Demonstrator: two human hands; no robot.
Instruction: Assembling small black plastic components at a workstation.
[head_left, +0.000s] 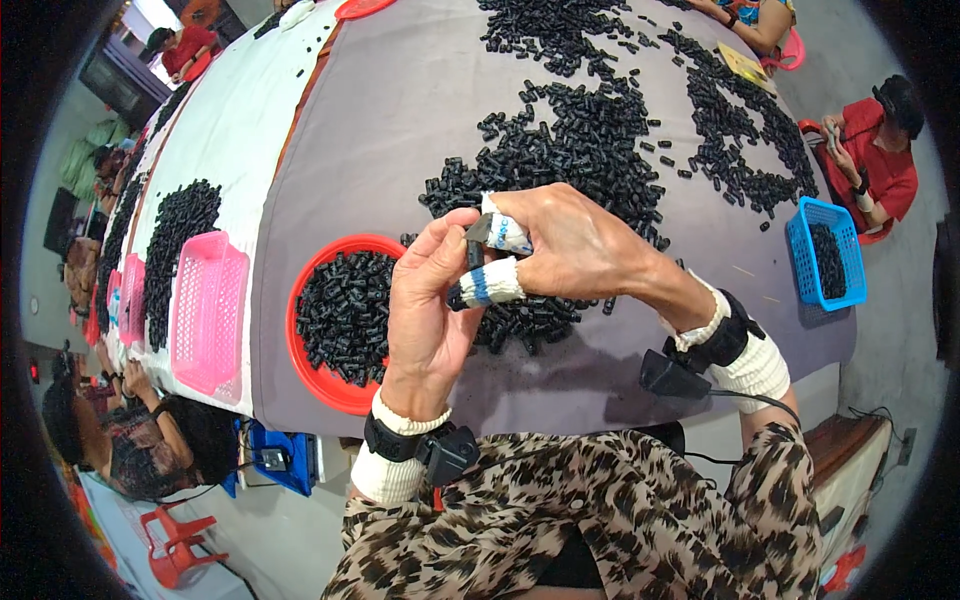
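Observation:
Both hands meet over the near middle of the table. My left hand (428,305) is closed, pinching a small black cylindrical part (474,256) upright between thumb and fingertips. My right hand (590,240) comes in from the right, its fingers curled toward that part. White cloth sleeves with blue marks cover two of its fingers. A small dark flat piece (481,231) sticks out from its fingertips against the top of the part; its kind cannot be made out. Just left of my left hand stands a round red basin (294,318) full of similar black parts.
A large heap of black parts (570,150) spreads beyond my hands. A pink basket (210,310) stands at left, a blue basket (858,255) at right. Other people sit around the table, one in a red shirt (872,160) at right. A cable (750,394) trails from my right wrist device.

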